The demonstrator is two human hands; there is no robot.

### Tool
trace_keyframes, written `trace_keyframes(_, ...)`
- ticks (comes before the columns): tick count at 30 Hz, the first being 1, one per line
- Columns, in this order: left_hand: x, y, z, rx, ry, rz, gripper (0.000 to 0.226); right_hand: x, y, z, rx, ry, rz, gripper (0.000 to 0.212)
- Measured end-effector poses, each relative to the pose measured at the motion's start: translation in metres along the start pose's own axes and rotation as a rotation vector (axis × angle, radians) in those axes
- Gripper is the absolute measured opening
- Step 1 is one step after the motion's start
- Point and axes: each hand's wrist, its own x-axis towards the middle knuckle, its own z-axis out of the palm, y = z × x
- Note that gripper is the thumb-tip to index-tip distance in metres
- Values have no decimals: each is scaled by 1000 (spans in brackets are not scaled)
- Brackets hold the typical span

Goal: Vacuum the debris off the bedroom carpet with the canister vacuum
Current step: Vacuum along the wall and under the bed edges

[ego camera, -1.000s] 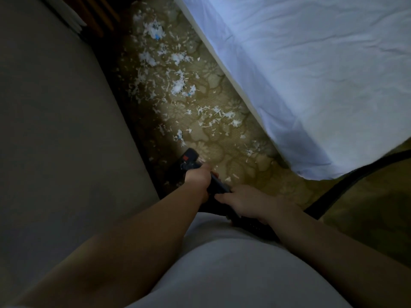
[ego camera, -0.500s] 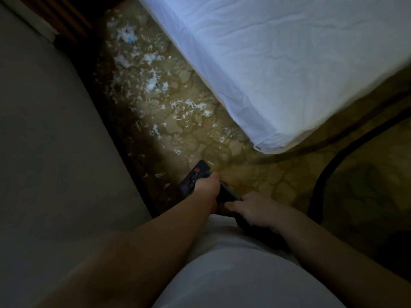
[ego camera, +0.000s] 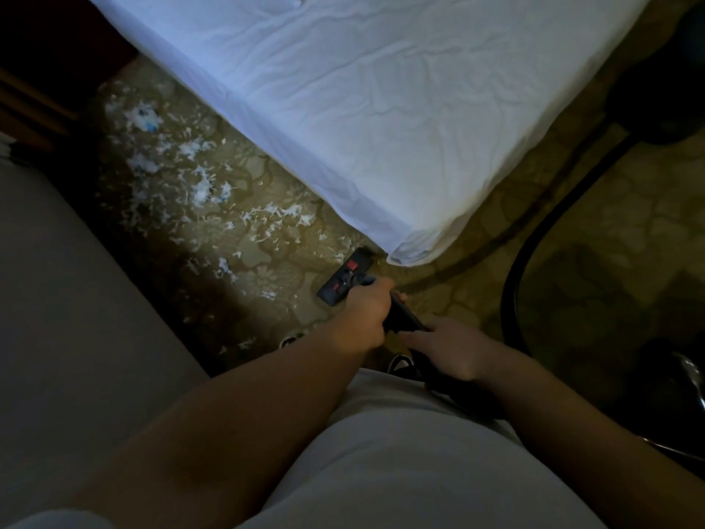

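Ahead and left of the hands, shredded white debris lies loose and feather-light on the carpet, easy to suck up. The floor head sits just beyond the left hand, which wraps the stiff black wand. Behind it the right hand seems curled on the wand too, though it's dim. The bendy hose trails off right.

Debris on carpet left of bed; vacuum head at bed's corner.
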Motion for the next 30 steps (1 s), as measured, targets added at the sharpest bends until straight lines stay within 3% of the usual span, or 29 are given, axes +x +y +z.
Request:
trace_keyframes(6,24,46,-14,-4,-7,53,36,30,-42,-2,-5,66,-27,47)
trace_keyframes(10,52,87,-50,21,-1,54,21,65,-91,8,-10,66,-15,52)
trace_keyframes(15,93,163,-129,25,-7,60,21,117,-190,37,-90,48,1,49)
trace_keyframes(19,126,233,-203,16,-21,21,8,158,-284,71,-7,62,79,47)
trace_keyframes(22,147,282,-257,21,-14,-4,13,187,-351,98,15,51,113,46)
trace_keyframes(30,179,366,-344,-124,-70,-44,15,219,-478,116,-66,37,29,45)
